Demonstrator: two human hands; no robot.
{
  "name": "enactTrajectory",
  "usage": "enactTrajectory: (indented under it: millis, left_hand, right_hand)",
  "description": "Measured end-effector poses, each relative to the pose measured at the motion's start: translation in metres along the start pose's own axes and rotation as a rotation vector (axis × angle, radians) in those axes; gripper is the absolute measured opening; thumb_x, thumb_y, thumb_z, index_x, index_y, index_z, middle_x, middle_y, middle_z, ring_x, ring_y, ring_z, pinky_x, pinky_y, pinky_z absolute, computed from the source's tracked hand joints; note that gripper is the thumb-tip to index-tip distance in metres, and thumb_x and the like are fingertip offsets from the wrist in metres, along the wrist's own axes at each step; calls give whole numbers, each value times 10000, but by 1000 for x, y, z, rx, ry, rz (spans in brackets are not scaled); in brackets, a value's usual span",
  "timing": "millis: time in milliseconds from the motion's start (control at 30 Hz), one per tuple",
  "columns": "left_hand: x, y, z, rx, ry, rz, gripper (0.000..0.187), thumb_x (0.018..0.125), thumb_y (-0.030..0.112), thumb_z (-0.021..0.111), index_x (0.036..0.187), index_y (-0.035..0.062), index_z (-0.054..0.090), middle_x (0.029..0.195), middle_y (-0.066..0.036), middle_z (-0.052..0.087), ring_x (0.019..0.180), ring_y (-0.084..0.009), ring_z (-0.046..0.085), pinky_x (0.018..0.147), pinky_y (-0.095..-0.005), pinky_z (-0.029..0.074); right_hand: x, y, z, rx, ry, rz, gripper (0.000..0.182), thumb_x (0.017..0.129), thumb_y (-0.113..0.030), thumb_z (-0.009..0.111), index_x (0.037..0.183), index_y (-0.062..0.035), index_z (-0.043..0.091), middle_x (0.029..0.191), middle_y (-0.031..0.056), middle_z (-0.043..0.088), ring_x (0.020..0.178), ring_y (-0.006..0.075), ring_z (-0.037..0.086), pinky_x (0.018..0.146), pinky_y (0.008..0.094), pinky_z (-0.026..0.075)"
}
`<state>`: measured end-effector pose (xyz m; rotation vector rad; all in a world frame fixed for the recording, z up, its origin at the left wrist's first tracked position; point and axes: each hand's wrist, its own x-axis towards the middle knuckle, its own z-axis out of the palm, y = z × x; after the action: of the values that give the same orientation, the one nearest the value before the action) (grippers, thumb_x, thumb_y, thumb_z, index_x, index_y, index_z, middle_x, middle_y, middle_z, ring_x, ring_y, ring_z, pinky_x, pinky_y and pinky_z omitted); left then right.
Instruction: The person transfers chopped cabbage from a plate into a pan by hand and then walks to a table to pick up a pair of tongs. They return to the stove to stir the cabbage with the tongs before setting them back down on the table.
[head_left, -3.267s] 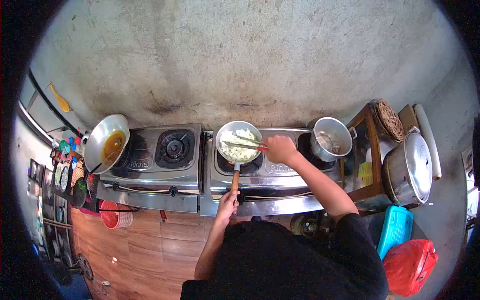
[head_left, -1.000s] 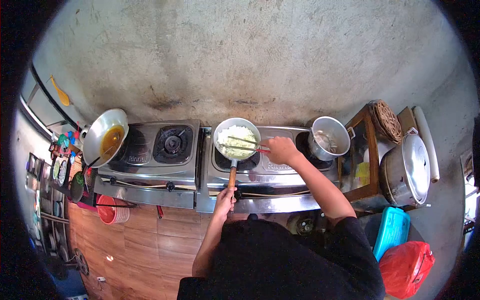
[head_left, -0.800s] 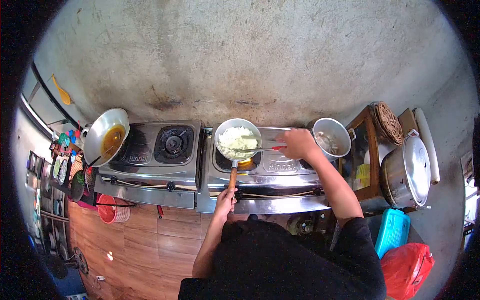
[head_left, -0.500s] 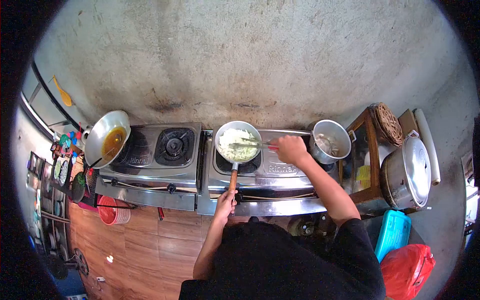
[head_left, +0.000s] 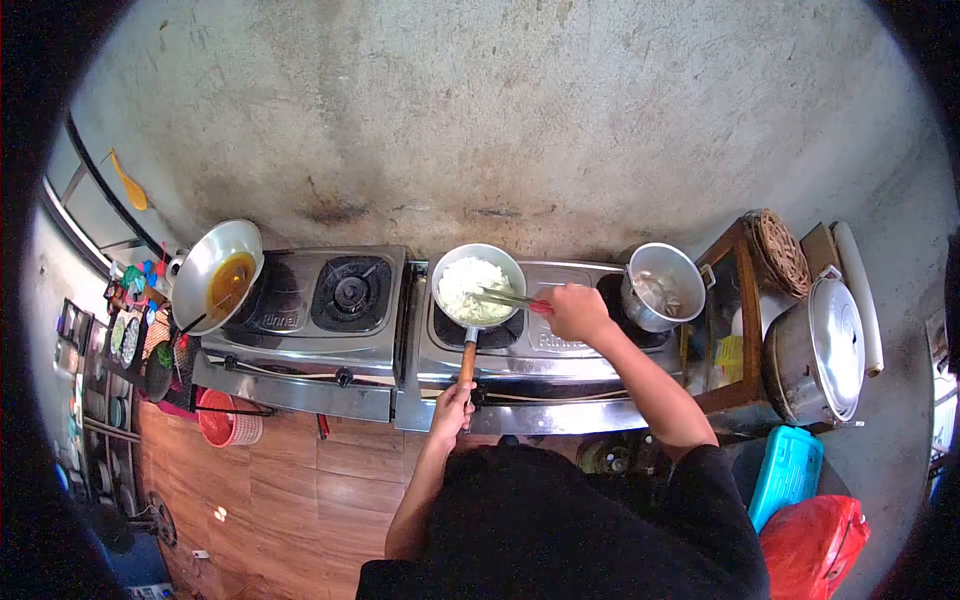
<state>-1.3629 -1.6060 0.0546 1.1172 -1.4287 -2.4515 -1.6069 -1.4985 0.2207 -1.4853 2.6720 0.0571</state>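
Observation:
My left hand [head_left: 455, 408] is wrapped round the wooden handle [head_left: 467, 362] of a small saucepan [head_left: 437, 268]. The pan rests on the left burner of the right-hand stove and holds a pale, shredded-looking food [head_left: 470, 285]. My right hand [head_left: 577, 313] grips metal tongs [head_left: 508, 298] by their red handle end. Their tips reach into the pale food from the right. To the right of that hand stands a deeper metal pot [head_left: 640, 308] with liquid and some pieces in it, its contents hard to make out.
A wok [head_left: 198, 283] with brown oil sits on the left stove [head_left: 300, 350], whose right burner [head_left: 350, 288] is uncovered. At the right are a wood-framed cabinet [head_left: 748, 340], a big lidded pot [head_left: 795, 370], a blue plastic container [head_left: 785, 470] and a red bag [head_left: 815, 545].
The tongs have shifted slightly within the pale food, and my right hand has turned and moved a little lower. My left hand keeps its hold on the saucepan handle.

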Motion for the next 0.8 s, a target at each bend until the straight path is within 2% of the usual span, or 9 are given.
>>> enactTrajectory:
  millis: [33, 167, 233, 267, 400, 467, 600, 700, 800]
  left_hand:
    - [0, 0, 0, 2, 1, 1, 304, 975, 367, 522, 1104, 110, 620, 623, 57, 425, 477, -28, 361, 421, -197, 301]
    - [-1, 2, 1, -8, 11, -10, 310, 974, 365, 524, 1115, 106, 620, 624, 59, 423, 478, -25, 360, 424, -195, 300]
    - [-2, 1, 2, -10, 11, -8, 313, 974, 365, 525, 1117, 103, 620, 624, 59, 423, 478, -24, 359, 425, -194, 298]
    - [-1, 0, 1, -12, 6, -8, 346, 972, 384, 525, 1135, 89, 608, 635, 54, 416, 490, -29, 358, 433, -199, 307]
    - [0, -3, 1, -41, 17, 5, 312, 974, 350, 526, 1123, 91, 618, 624, 60, 423, 483, -23, 358, 428, -196, 297]
    - [0, -3, 1, -41, 25, 6, 310, 975, 349, 526, 1124, 93, 617, 623, 60, 422, 485, -23, 357, 429, -197, 298]
    - [-1, -3, 4, -40, 42, 10, 307, 974, 351, 527, 1125, 99, 614, 620, 60, 420, 491, -23, 353, 433, -199, 294]
    - [0, -6, 4, -41, 53, 8, 317, 969, 368, 531, 1133, 112, 618, 617, 58, 422, 488, -32, 351, 438, -206, 312]
    - [0, -9, 5, -44, 71, 11, 322, 966, 375, 534, 1136, 114, 620, 616, 59, 418, 486, -36, 347, 440, -209, 321]
  right_hand:
    - [-1, -2, 2, -36, 5, 19, 212, 822, -262, 625, 1012, -187, 684, 821, 147, 683, 800, 320, 683, 686, 443, 552]
    - [-6, 1, -11, 23, 58, 9, 216, 826, -267, 631, 1021, -185, 673, 821, 147, 684, 807, 320, 683, 687, 442, 550]
    - [-9, 6, -31, -12, 38, -17, 359, 811, -322, 640, 1154, -218, 646, 820, 143, 672, 805, 325, 669, 701, 442, 541]
    - [-9, 10, -38, -9, 37, -16, 359, 811, -322, 640, 1154, -218, 646, 820, 143, 672, 805, 325, 669, 701, 442, 541]
    - [-8, 15, -67, -144, -79, -39, 308, 790, -326, 656, 1052, -167, 678, 810, 147, 687, 815, 322, 681, 702, 443, 538]
    - [-10, 9, -82, -180, -151, -85, 265, 771, -297, 674, 880, -57, 699, 871, 152, 698, 850, 317, 688, 725, 421, 551]
    - [9, 16, -46, -177, -191, -121, 212, 757, -238, 664, 868, -61, 702, 879, 143, 703, 847, 293, 696, 713, 404, 553]
    - [17, 18, -35, -277, -42, -103, 143, 760, -179, 632, 851, -100, 709, 873, 112, 711, 835, 256, 705, 707, 365, 552]
    - [14, 17, -39, -283, -35, -125, 144, 773, -175, 615, 853, -92, 702, 887, 127, 707, 843, 267, 702, 714, 374, 551]
